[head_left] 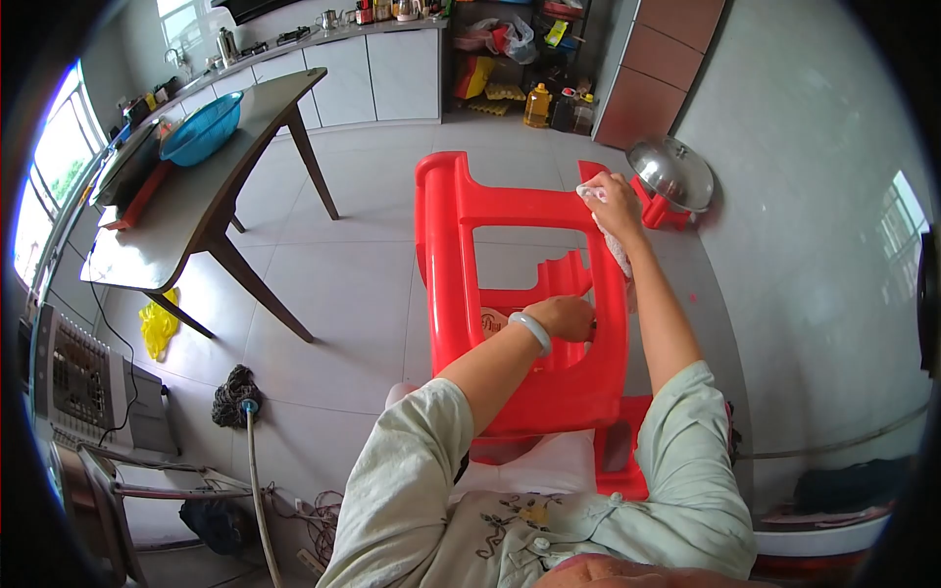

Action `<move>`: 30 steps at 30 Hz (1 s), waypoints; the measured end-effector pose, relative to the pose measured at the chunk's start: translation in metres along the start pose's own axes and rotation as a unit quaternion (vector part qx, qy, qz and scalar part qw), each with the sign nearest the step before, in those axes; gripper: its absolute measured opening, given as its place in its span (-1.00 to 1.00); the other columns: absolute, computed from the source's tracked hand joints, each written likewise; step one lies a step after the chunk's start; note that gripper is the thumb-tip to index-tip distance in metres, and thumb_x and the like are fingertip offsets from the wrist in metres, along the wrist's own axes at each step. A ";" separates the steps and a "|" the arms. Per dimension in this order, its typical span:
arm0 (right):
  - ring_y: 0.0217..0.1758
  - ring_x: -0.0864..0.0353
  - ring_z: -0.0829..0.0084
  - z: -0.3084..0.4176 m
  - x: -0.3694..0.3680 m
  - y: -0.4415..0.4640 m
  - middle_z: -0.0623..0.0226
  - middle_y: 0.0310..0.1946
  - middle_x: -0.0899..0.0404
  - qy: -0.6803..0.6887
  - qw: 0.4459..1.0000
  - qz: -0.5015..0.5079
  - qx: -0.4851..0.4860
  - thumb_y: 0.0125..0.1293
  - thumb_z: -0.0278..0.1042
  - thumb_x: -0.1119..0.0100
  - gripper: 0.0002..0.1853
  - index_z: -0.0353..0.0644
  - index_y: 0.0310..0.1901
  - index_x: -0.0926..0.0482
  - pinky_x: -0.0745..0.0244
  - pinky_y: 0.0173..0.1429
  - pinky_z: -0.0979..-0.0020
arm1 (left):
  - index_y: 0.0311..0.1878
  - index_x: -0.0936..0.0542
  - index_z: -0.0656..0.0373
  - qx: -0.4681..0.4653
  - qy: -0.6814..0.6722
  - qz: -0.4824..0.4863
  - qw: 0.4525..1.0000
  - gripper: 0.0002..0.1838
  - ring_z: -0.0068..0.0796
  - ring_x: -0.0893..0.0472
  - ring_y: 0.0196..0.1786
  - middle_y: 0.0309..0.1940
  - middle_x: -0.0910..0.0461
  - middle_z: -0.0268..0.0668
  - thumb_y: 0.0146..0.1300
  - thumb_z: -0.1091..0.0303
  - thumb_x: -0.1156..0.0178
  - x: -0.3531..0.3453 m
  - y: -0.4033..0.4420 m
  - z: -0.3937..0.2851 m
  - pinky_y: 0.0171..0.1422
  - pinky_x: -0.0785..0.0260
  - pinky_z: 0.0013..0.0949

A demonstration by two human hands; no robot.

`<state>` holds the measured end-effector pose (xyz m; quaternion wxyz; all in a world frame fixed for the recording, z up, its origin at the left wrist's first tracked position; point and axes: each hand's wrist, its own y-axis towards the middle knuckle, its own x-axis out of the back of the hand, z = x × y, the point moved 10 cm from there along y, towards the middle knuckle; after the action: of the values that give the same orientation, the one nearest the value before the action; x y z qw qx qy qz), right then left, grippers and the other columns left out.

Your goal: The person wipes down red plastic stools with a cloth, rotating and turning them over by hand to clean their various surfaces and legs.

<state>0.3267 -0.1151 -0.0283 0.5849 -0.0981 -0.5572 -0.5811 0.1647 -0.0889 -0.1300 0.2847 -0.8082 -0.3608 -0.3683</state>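
A red plastic chair (534,402) lies tipped in front of me, its frame opening facing up. My left hand (564,318) reaches into the opening and is closed at the frame's right inner edge; its fingertips are mostly hidden. A bracelet circles that wrist. My right hand (614,204) is closed on a white cloth (616,247), which touches the upper right part of the chair near a leg end. The cloth hangs down along the chair's outer right side.
A table (221,171) with a blue basket (203,129) stands at left. A mop (236,396) lies on the floor, lower left. A metal lid (671,174) rests on a red stool (659,208) by the right wall. Bottles (537,106) stand beneath shelves at the back.
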 end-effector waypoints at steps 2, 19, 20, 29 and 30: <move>0.00 -0.56 0.17 -0.013 -0.007 0.006 0.26 -0.13 -0.56 0.007 0.999 0.007 -0.039 0.16 -0.13 -0.26 -0.82 0.02 -0.26 -0.61 -0.47 0.03 0.15 | -0.16 -0.66 0.21 0.006 -0.007 0.002 1.000 -0.69 -0.05 -0.62 -0.05 -0.16 -0.64 -0.01 0.16 0.22 -0.10 -0.007 0.007 0.006 0.09 -0.44 -0.10; -0.11 -0.56 0.31 -0.036 -0.021 0.009 0.18 -0.20 -0.54 0.217 0.970 0.042 -0.104 0.01 -0.17 -0.37 -0.75 -0.14 -0.35 -0.64 -0.46 -0.10 0.30 | -0.19 -0.66 0.28 0.001 -0.011 -0.006 1.000 -0.71 -0.01 -0.64 -0.14 -0.25 -0.65 0.04 0.14 0.28 -0.12 0.001 0.001 -0.002 -0.01 -0.47 -0.12; -0.12 -0.57 0.32 -0.040 -0.026 0.011 0.19 -0.22 -0.56 0.212 0.969 0.053 -0.117 0.01 -0.18 -0.37 -0.76 -0.14 -0.35 -0.64 -0.46 -0.11 0.29 | -0.19 -0.65 0.29 0.004 0.005 0.003 1.000 -0.71 -0.01 -0.64 -0.15 -0.25 -0.65 0.04 0.14 0.29 -0.11 0.000 0.002 -0.002 -0.02 -0.47 -0.12; -0.20 -0.65 0.28 -0.008 -0.006 0.010 0.19 -0.35 -0.67 0.107 0.975 0.075 -0.177 0.04 -0.21 -0.33 -0.76 -0.17 -0.31 -0.62 -0.48 -0.12 0.27 | -0.20 -0.64 0.32 0.034 0.011 0.013 0.999 -0.73 -0.01 -0.64 -0.14 -0.24 -0.64 0.05 0.13 0.34 -0.11 -0.006 0.009 0.008 -0.05 -0.48 -0.11; -0.18 -0.65 0.26 -0.005 -0.002 0.006 0.18 -0.32 -0.68 0.089 0.971 0.078 -0.206 0.05 -0.22 -0.30 -0.77 -0.16 -0.31 -0.62 -0.48 -0.11 0.26 | -0.20 -0.64 0.32 0.040 0.011 0.014 0.999 -0.73 -0.01 -0.64 -0.13 -0.23 -0.64 0.04 0.13 0.35 -0.11 -0.007 0.009 0.009 -0.04 -0.48 -0.11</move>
<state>0.3346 -0.1159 -0.0288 0.6432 -0.2075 -0.3616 -0.6422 0.1720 -0.0899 -0.1420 0.3260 -0.7971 -0.3608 -0.3581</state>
